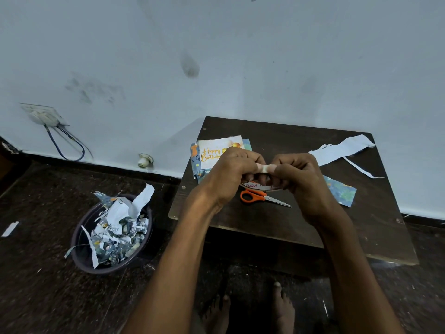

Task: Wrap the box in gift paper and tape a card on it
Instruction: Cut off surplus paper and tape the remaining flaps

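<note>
- Both hands up over the tabletop (301,227), close together. Left hand (231,172) and right hand (296,174) each have fingers curled, pinching a short strip of tape (264,168) stretched between them.
- Tape roll (258,186) sits just under the hands, mostly hidden; can't tell if it's resting on the tabletop or partly held, or if the strip is torn free yet.
- Wrapped box (198,162) lies at far-left of tabletop, blue patterned paper on it. "Happy Birthday" card (216,150) rests on top, partly covered by left hand. No tape visible on the card, so card step looks not yet done.
- Orange scissors (261,196) lie near the tape roll, just toward the person.
- Offcuts: white paper strip (342,149) at far-right of tabletop, patterned scrap (343,192) beside right hand. Bowl of scraps (110,235) on the floor to the left.
- Risks, prob.:
  - Strip folds & sticks to itself or to fingertips while pulled, so it's wasted.
  - Tearing by hand gives a ragged or stretched end; scissors are there but both hands are busy.
  - Card is loose on the box: a nudge from either hand could shift it crooked before tape lands.
  - Tape pressed down unevenly could wrinkle or cover the card's print.
</note>
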Demonstrator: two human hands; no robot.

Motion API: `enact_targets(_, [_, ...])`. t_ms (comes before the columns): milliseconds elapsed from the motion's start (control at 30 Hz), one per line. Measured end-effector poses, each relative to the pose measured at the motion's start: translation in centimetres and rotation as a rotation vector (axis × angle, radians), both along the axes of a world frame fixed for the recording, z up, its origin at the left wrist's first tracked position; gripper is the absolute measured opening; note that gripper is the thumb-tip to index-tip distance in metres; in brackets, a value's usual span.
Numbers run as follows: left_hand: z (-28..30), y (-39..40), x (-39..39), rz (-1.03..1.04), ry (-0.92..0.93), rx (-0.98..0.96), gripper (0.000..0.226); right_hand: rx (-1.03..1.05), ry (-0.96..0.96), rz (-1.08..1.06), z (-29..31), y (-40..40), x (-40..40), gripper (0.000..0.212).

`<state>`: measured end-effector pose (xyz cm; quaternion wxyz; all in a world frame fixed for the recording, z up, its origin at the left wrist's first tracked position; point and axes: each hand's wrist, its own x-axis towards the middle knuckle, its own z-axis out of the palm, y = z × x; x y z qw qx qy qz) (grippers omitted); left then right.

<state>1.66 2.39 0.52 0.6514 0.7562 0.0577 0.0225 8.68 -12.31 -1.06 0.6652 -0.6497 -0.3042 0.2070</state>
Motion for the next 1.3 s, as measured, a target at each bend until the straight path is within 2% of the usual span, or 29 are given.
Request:
enact_targets(167, [-0.31,0.12,0.17,-0.030,-0.015,0.036,0.033,-0.003,-0.019,0.017,0.11,-0.05,-0.23,0.040])
enact_targets(467, [-0.10,0.04,0.14,-0.022,-0.018,0.047,0.033,-0.033,0.004,-0.006,-0.02,-0.13,-0.18,0.026])
enact_targets(767, [0.42,-0.41,-0.19,0.011,-0.022,0.022,0.035,-0.015,-0.006,0.029,-0.19,-0.28,0.04,0.031])
enact_targets(867, [0.48,-0.48,-0.25,0.018,-0.042,0.076,0.029,-0.019,-0.034,0.042,-0.23,-0.25,0.15,0.033])
enact_targets(1067, [0.10,-0.52,-0.08,0.049,-0.069,0.156,0.034,-0.021,-0.047,0.034,-0.39,-0.05,0.09,0.034])
enact_targets(1300, [0.60,-0.30,-0.33,0.011,-0.048,0.021,0.029,-0.020,-0.071,0.010,-0.26,-0.03,0.25,0.027])
